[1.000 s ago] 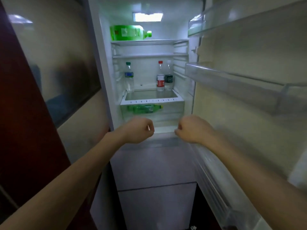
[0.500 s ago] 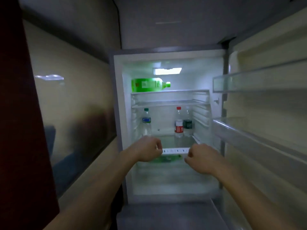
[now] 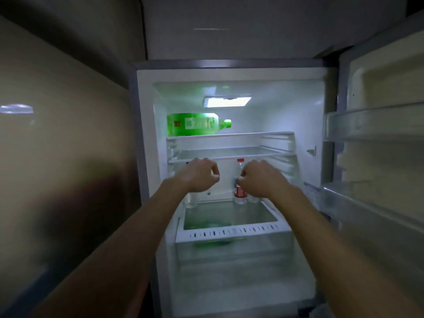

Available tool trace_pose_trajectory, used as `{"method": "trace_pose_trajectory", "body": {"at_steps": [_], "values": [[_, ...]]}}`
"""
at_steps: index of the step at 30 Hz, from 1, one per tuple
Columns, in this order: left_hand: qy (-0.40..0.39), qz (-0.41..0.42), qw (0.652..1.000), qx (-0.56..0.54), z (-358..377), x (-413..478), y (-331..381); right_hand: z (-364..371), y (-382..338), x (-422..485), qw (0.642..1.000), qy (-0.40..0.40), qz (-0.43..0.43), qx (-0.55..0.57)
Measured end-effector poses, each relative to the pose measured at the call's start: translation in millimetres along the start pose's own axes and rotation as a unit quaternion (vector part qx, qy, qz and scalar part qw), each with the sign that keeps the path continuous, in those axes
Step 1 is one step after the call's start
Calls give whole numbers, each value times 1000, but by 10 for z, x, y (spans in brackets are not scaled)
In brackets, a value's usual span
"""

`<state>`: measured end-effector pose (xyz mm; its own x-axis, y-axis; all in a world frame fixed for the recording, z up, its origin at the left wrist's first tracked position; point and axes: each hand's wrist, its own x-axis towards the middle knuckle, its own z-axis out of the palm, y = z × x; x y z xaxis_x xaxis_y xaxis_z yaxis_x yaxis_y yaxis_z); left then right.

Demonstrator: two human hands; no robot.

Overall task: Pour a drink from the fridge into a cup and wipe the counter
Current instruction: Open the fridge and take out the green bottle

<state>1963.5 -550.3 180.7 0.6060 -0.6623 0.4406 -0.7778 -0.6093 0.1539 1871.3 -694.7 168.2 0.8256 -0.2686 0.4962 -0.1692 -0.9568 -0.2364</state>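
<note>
Open fridge: green bottle lying on top shelf; red-capped bottle upright on lower shelf, partly behind right hand. Left hand, right hand: raised before shelves, fingers curled, holding nothing.

the room is dim. a glossy beige wall fills the left side, with a darker band along its top and a small bright reflection near the left edge. a dark, blurred shadow lies across its lower part. above the fridge rises a plain grey wall, which meets the beige one at a dark, rounded corner. the strongest light comes from the lamp in the fridge's ceiling, white and rectangular, casting a cold glow on the white inner walls.
</note>
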Motion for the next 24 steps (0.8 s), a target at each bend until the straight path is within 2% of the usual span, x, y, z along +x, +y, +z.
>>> {"method": "trace_pose_trajectory", "body": {"at_steps": [4, 7, 10, 13, 16, 21, 24], "values": [[23, 9, 1000, 13, -36, 266, -79, -19, -33, 364, 1000, 20, 7, 2], [73, 15, 997, 4, -136, 440, -131, -9, -8, 619, 995, 97, 5, 30], [155, 10, 988, -9, -288, 613, -174, 4, 51, 827, 984, 171, -21, 42], [207, 16, 978, -13, -393, 799, -227, 52, 163, 1063, 991, 132, -27, 15], [193, 10, 981, 7, -404, 1045, -316, 193, 286, 1274, 998, 60, -4, -18], [170, 7, 983, 66, -347, 1353, -487, 312, 353, 1390, 988, 152, -27, -27], [167, -1, 978, 126, -300, 1602, -546, 340, 383, 1506, 983, 178, -30, -26]]}}
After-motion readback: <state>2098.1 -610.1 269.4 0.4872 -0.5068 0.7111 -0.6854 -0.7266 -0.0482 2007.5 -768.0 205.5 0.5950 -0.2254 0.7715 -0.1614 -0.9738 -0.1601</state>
